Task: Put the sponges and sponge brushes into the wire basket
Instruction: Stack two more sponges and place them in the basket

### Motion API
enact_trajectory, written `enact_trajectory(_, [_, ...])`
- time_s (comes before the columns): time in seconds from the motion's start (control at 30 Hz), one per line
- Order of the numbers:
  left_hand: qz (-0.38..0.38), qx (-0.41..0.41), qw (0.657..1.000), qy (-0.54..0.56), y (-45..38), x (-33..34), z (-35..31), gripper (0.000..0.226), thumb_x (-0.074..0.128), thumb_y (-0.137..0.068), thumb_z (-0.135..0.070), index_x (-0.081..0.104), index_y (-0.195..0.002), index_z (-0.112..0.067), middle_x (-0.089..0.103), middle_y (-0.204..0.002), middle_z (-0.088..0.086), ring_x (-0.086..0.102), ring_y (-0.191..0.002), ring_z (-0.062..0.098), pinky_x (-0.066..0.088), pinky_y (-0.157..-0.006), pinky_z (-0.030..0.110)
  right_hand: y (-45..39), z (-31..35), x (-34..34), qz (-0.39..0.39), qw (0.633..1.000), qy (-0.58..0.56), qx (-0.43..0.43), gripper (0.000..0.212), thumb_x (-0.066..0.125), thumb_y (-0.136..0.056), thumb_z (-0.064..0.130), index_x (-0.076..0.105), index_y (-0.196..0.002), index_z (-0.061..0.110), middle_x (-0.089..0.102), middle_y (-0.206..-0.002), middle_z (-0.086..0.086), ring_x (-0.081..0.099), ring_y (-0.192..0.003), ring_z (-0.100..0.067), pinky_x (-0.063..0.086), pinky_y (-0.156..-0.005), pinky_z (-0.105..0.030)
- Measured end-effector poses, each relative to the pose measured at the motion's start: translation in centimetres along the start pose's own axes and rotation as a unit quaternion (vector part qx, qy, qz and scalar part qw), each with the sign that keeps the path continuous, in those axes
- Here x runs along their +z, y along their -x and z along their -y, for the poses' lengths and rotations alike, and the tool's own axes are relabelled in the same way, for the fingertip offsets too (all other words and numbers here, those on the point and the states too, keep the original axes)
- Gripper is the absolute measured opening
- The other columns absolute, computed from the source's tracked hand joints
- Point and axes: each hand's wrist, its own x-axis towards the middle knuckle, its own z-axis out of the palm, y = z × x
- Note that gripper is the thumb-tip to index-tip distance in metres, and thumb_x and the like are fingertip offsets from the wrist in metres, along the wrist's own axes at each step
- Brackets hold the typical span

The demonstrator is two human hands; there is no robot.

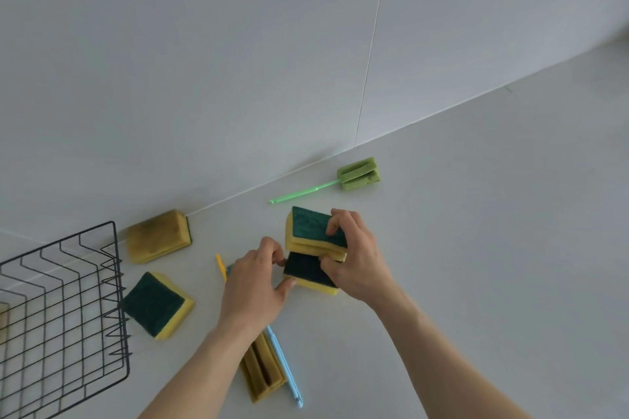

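My right hand grips a stack of two yellow sponges with green scouring tops just above the counter. My left hand pinches the left end of a third such sponge directly under that stack, where my right thumb also touches it. The black wire basket stands at the left edge. A sponge lies green side up beside it, another yellow side up by the wall. A green sponge brush lies further back. A yellow sponge brush and a blue handle lie under my left forearm.
The grey counter meets a tiled wall running diagonally behind the objects. A yellow handle tip pokes out left of my left hand. Something tan shows inside the basket at the far left edge.
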Motion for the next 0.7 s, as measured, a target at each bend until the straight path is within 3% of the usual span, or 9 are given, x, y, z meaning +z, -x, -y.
enact_trajectory(0.1, [-0.003,0.004,1.000,-0.009,0.5,0.3,-0.4,0.056,0.085,-0.070,-0.043,0.038,-0.101,-0.034,0.060,-0.093,-0.020,0.054,-0.094,0.009,0.048,-0.082,0.031,0.2,-0.1,0.3,0.038,0.998,0.049,-0.018,0.055,0.069,-0.068,0.011,0.042,-0.112,0.028,0.043,-0.119,0.006,0.048,-0.104,-0.018,0.046,-0.079,-0.027])
enact_trajectory(0.23, [-0.009,0.040,0.999,-0.028,1.0,-0.1,0.2,0.073,0.087,-0.062,-0.053,0.034,-0.107,-0.031,0.057,-0.103,-0.012,0.053,-0.098,0.012,0.046,-0.091,0.032,1.2,-0.5,-0.2,0.047,0.995,0.084,-0.006,0.085,0.073,-0.074,0.016,0.030,-0.146,0.026,0.036,-0.127,0.009,0.044,-0.106,-0.010,0.044,-0.086,-0.020])
enact_trajectory(0.37, [-0.002,0.085,0.996,-0.032,0.3,-0.8,0.1,0.105,0.089,-0.058,-0.053,0.027,-0.140,-0.031,0.045,-0.138,-0.008,0.041,-0.127,0.013,0.034,-0.107,0.033,2.0,-0.3,-0.9,0.042,0.990,0.127,-0.049,0.085,0.075,-0.070,0.020,0.036,-0.145,0.024,0.035,-0.126,0.008,0.045,-0.104,-0.009,0.044,-0.080,-0.018])
enact_trajectory(0.43, [0.007,0.091,0.996,-0.022,-0.2,-1.1,-0.4,0.117,0.090,-0.058,-0.049,0.017,-0.148,-0.035,0.040,-0.146,-0.008,0.036,-0.133,0.014,0.030,-0.111,0.036,2.5,-0.4,-0.9,0.045,0.984,0.156,-0.070,0.085,0.076,-0.069,0.022,0.037,-0.145,0.023,0.037,-0.126,0.007,0.045,-0.106,-0.010,0.042,-0.077,-0.018])
enact_trajectory(0.6, [0.075,0.112,0.989,-0.066,-1.7,-1.0,-0.9,0.126,0.089,-0.062,-0.046,0.001,-0.152,-0.036,0.043,-0.145,-0.005,0.038,-0.132,0.020,0.028,-0.114,0.039,3.3,-0.3,-0.3,0.026,0.983,0.168,-0.066,0.080,0.078,-0.071,0.033,0.040,-0.141,0.025,0.040,-0.123,0.006,0.047,-0.107,-0.013,0.048,-0.078,-0.023])
enact_trajectory(0.7, [0.088,0.072,0.990,-0.088,-2.2,-0.7,-1.4,0.123,0.087,-0.065,-0.050,0.003,-0.152,-0.032,0.060,-0.121,-0.003,0.050,-0.119,0.022,0.032,-0.112,0.040,3.7,-0.1,-0.1,-0.021,0.986,0.164,-0.030,0.078,0.081,-0.073,0.039,0.041,-0.138,0.026,0.044,-0.119,0.007,0.046,-0.103,-0.010,0.048,-0.078,-0.024])
